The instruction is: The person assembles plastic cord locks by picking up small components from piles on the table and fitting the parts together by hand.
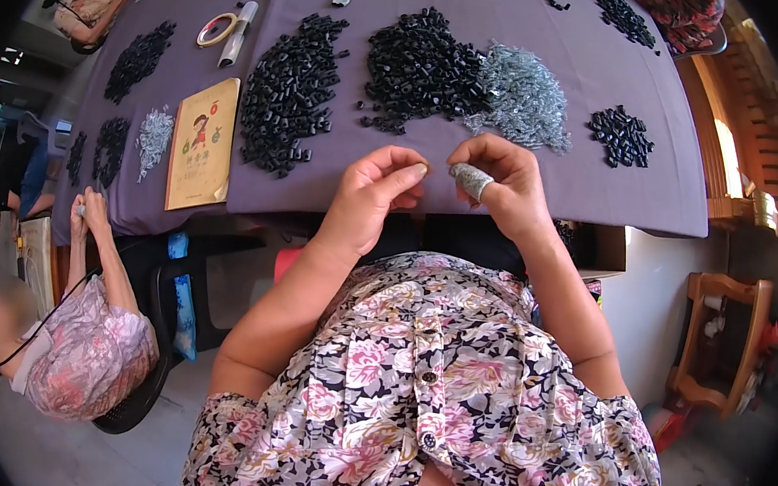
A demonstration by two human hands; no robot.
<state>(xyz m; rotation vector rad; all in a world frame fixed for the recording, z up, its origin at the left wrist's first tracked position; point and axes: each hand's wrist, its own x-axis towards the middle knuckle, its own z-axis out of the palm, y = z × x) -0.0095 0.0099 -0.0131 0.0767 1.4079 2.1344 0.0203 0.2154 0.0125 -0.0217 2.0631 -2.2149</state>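
My left hand (377,193) is over the near table edge, thumb and forefinger pinched together. Something tiny may be at their tips, too small to name. Close by on its right, my right hand (504,187) has its fingers curled in, with a grey wrap (470,181) on one digit. What the right fingers grip, if anything, is hidden. Beyond both hands lie a heap of small black plastic pieces (425,64) and a touching heap of small clear pieces (525,97). Another black heap (291,93) is left of them.
A purple cloth (341,154) covers the table. At left are a yellow notebook (203,143), a tape roll (217,30) and a white roll (238,34). A smaller black heap (621,136) sits right. A co-worker (84,345) works at left; other people sit farther off.
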